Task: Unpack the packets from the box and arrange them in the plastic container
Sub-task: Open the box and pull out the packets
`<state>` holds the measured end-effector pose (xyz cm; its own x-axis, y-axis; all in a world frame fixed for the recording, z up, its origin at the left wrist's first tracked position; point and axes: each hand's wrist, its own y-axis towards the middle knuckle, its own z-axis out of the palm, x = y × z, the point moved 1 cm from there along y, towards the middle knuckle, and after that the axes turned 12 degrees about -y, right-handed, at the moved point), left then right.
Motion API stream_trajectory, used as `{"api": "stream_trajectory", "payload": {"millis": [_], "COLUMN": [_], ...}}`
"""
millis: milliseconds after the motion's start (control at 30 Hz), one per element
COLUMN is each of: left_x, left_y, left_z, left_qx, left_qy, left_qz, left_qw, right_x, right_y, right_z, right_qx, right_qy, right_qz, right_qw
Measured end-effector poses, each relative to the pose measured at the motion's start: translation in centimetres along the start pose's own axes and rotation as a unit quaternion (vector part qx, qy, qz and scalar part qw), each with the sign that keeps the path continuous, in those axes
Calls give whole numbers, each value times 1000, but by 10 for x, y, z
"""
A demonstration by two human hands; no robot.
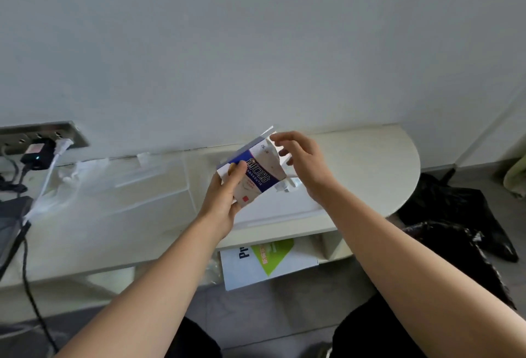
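Observation:
My left hand (225,198) grips a small white and blue box (257,174) by its lower end and holds it tilted above the table. The box's top flap stands open. My right hand (303,164) is at that open end, its fingers loosely spread, with thumb and fingertips by the flap. A small white packet (282,186) shows just under the box's right edge. The clear plastic container (159,171) lies on the table to the left of the box, with small white items (68,178) at its left end.
The pale table (378,164) stands against a white wall and has a rounded right end. A wall socket strip with plugs and cables (39,152) is at the left. A white and green booklet (267,260) lies on the shelf below. Black bags (455,215) lie on the floor at right.

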<state>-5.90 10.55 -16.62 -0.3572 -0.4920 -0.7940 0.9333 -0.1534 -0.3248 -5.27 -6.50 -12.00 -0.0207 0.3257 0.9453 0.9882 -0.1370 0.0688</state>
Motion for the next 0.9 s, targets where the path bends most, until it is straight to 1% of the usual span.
{"api": "stream_trajectory", "payload": {"millis": [33, 67, 100, 167, 233, 333, 367, 467, 567, 667, 733, 900], "left_x": [0, 0, -1, -4, -6, -6, -5, -5, -7, -8, -8, -8], "left_y": [-1, 0, 1, 3, 6, 8, 9, 11, 17, 22, 21, 21], "left_z": [-4, -7, -9, -9, -9, -9, -9, -9, -11, -16, -17, -20], "left_qx": [-3, -3, 1, 12, 18, 22, 23, 27, -8, -40, -49, -72], "left_qy": [1, 7, 18, 34, 36, 39, 40, 42, 1, -11, -11, -21], "left_qz": [-1, 1, 2, -3, -4, -6, -6, 5, 23, 33, 30, 23], "left_qw": [1000, 1000, 1000, 999, 999, 999, 999, 999, 1000, 999, 998, 997], "right_x": [-3, -6, -7, -10, -11, -13, -14, -18, -20, -27, -36, -39], "right_y": [1, 3, 5, 7, 9, 9, 10, 15, 22, 27, 28, 25], "right_z": [1, 3, 6, 10, 8, 7, 8, 11, 13, 7, 2, -1], "right_qx": [-5, 11, 44, 107, 126, 134, 122, 53, -12, -61, -73, -42], "right_qy": [-14, -38, -59, -58, -45, -70, -81, -99, -72, -31, -19, 19], "right_qz": [13, 26, 40, 79, 105, 107, 104, 87, 90, 114, 133, 144], "right_qw": [1000, 999, 996, 989, 985, 983, 984, 990, 993, 991, 988, 989]}}
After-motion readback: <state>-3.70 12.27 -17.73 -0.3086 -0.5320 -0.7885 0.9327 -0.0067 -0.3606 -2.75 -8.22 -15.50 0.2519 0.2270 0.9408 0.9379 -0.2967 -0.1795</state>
